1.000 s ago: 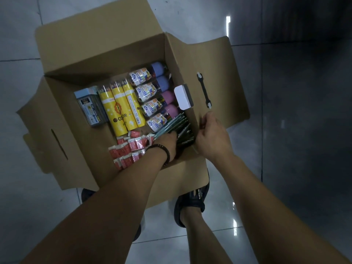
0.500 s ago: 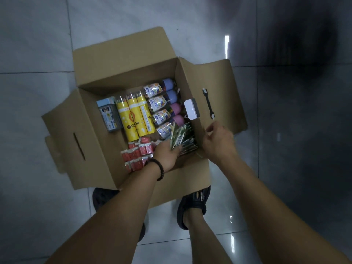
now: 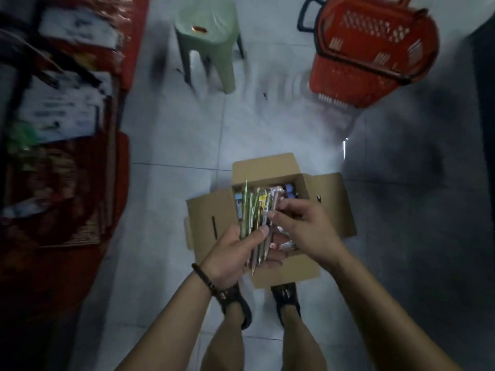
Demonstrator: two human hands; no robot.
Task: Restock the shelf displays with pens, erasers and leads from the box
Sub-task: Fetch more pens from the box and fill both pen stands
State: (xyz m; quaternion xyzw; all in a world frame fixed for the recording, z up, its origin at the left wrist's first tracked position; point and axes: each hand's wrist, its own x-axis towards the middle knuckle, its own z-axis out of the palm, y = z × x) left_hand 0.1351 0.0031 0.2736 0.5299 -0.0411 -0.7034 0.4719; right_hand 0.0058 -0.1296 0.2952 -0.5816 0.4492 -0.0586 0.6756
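left grip (image 3: 233, 253) clamped round pens (image 3: 253, 210), a bundle with tips toward the body | right grip (image 3: 308, 228) pinching the bundle's upper ends | pens held just above open box (image 3: 267, 169) on floor | beyond: green stool (image 3: 210, 33), red basket (image 3: 375, 52)

No text, brand or number can be read anywhere, as the view is dim and smeared by motion. Small printed patches are seen on the pens (image 3: 254, 210) gripped in the left hand (image 3: 235, 253) and pinched near their upper ends by the right hand (image 3: 308, 226), but no letters can be made out on them. Dark print is also seen on the white packets (image 3: 61, 111) far to the left of both hands, and it is blurred past reading.
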